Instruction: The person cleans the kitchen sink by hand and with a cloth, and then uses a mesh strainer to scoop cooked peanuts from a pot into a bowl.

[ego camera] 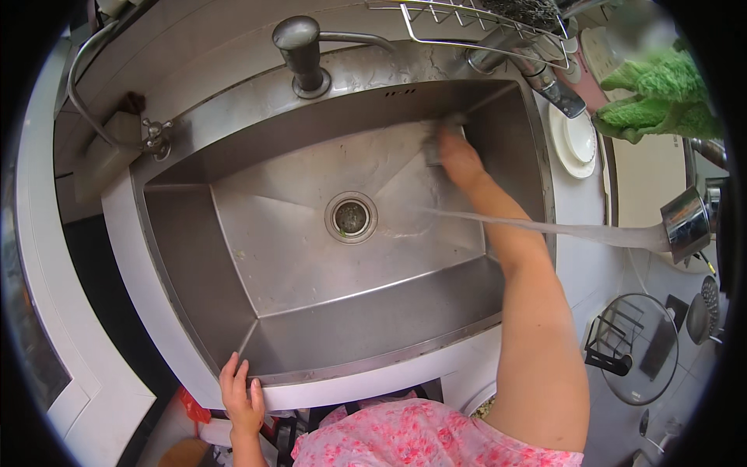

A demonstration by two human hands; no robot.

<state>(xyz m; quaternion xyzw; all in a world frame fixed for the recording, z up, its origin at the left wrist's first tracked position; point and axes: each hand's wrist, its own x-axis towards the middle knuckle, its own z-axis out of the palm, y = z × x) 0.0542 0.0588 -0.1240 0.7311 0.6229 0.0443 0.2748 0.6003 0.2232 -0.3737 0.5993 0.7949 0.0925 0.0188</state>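
A rectangular stainless-steel sink (379,286) lies before me, with a round drain (352,218) in its floor and a bit of green in the drain. Low at the sink's far right corner, my right hand (461,153) presses a greyish scrubbing pad (433,153) to the steel; motion blurs both, so the pad's exact kind is unclear. My left hand (240,394) rests its spread fingers over the front left rim and holds nothing. From the metal faucet head (687,225) at the right, a water stream (560,231) runs across my right forearm's line into the basin.
A soap dispenser (300,55) and a wire rack (484,29) stand at the back rim. A small valve tap (156,139) is at the left. White dishes (575,140), green fuzzy cloths (656,99) and a glass lid (636,350) are on the right.
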